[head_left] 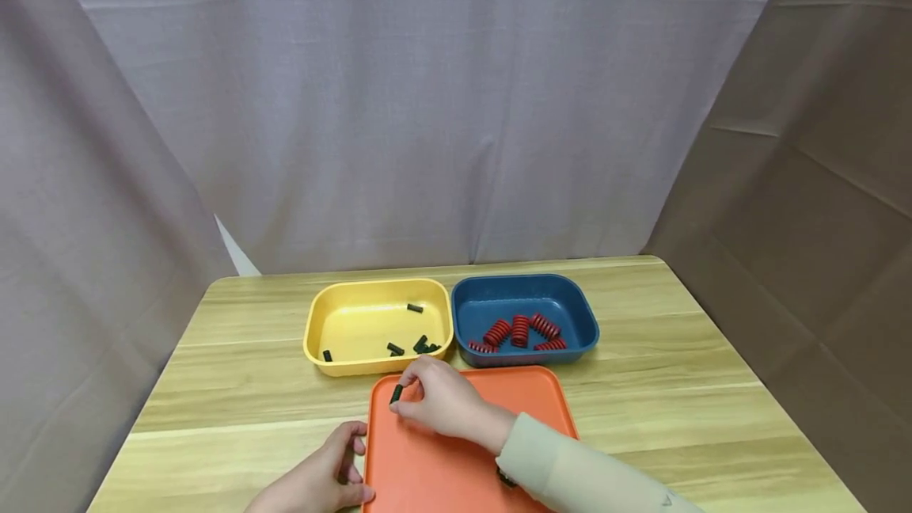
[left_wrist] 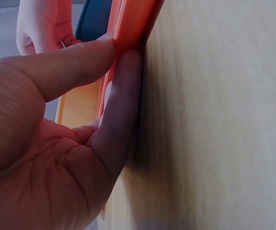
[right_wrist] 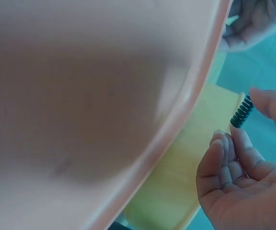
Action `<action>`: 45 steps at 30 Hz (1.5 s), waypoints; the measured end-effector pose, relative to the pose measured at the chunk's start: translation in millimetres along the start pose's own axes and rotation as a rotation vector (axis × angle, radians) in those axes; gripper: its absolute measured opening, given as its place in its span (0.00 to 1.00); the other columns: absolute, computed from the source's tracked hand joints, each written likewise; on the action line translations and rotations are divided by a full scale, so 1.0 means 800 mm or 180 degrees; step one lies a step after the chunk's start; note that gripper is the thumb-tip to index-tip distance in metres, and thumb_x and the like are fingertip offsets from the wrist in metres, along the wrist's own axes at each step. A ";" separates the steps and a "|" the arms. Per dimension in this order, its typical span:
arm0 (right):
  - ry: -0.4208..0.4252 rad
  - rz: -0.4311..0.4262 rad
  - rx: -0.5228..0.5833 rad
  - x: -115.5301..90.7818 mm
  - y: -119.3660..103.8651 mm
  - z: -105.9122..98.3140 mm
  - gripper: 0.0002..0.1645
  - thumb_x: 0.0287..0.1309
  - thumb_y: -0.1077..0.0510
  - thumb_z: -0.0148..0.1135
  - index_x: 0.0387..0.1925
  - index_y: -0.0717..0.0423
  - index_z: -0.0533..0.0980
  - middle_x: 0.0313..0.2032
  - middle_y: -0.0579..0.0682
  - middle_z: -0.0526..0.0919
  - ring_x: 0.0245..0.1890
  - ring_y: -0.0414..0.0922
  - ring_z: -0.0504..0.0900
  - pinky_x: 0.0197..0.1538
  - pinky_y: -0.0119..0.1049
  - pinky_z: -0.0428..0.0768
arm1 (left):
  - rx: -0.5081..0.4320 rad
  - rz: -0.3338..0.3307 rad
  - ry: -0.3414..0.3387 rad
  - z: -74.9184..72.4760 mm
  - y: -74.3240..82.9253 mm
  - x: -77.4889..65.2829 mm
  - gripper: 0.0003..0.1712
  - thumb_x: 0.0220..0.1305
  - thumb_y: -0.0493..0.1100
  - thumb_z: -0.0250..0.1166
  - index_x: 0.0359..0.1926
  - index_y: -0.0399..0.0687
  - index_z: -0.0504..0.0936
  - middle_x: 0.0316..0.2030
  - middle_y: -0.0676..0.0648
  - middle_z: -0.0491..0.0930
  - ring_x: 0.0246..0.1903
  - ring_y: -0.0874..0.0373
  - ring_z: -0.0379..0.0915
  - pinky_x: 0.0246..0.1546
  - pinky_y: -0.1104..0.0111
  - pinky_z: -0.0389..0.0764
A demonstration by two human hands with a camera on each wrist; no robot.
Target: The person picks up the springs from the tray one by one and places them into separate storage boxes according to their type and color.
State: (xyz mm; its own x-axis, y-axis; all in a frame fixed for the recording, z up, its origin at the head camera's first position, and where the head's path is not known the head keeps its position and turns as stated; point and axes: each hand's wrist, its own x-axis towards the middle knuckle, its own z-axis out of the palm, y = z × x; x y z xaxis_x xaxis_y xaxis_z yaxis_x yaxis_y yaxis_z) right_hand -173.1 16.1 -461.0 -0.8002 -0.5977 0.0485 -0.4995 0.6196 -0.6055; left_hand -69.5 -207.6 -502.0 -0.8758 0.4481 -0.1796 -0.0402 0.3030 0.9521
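My right hand (head_left: 445, 400) pinches a small dark coil spring (head_left: 396, 394) end to end between thumb and index finger. It holds the spring over the far left corner of the orange tray (head_left: 435, 465). In the right wrist view the coils of this spring (right_wrist: 242, 112) show plainly, with the other fingers loosely bent beside it. At the tray's left edge, my left hand (head_left: 321, 472) grips the rim. The left wrist view shows the thumb (left_wrist: 75, 67) on the rim and a finger (left_wrist: 121, 105) against its outer side, close to the table.
Behind the tray stands a yellow bin (head_left: 356, 331) with several small dark springs. Right beside it, a blue bin (head_left: 492, 303) holds several larger red springs. A dark object (head_left: 505, 478) on the tray is partly hidden by the right sleeve. Curtains surround the wooden table (head_left: 663, 386).
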 end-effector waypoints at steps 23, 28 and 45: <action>0.0915 0.0209 -0.0107 0.048 0.000 -0.022 0.21 0.55 0.42 0.69 0.44 0.51 0.79 0.42 0.44 0.76 0.39 0.42 0.76 0.43 0.36 0.75 | 0.0081 0.0071 0.0045 -0.001 -0.001 0.002 0.41 0.55 0.36 0.73 0.62 0.33 0.56 0.47 0.44 0.61 0.33 0.60 0.71 0.33 0.72 0.74; 0.1000 0.0266 -0.0343 0.059 0.002 -0.020 0.22 0.57 0.43 0.67 0.46 0.52 0.79 0.45 0.47 0.77 0.43 0.43 0.76 0.48 0.39 0.75 | 0.0039 0.0045 0.0016 -0.001 0.000 0.001 0.41 0.55 0.35 0.72 0.62 0.32 0.55 0.46 0.43 0.61 0.33 0.60 0.71 0.33 0.72 0.73; 0.1154 0.0359 -0.0671 0.089 0.016 -0.006 0.22 0.57 0.43 0.67 0.46 0.53 0.80 0.43 0.48 0.78 0.45 0.45 0.74 0.46 0.40 0.77 | -0.0013 -0.0017 -0.0002 0.000 0.003 0.002 0.41 0.55 0.35 0.72 0.62 0.33 0.56 0.45 0.43 0.60 0.33 0.59 0.71 0.33 0.72 0.73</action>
State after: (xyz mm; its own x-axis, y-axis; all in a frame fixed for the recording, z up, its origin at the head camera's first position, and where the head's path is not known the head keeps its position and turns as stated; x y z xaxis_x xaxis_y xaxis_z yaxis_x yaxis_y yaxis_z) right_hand -238.4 -16.1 -461.7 -0.8996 -0.3263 0.2901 -0.4291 0.7836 -0.4493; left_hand -71.0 -206.5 -500.3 -0.8753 0.4468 -0.1849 -0.0470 0.3021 0.9521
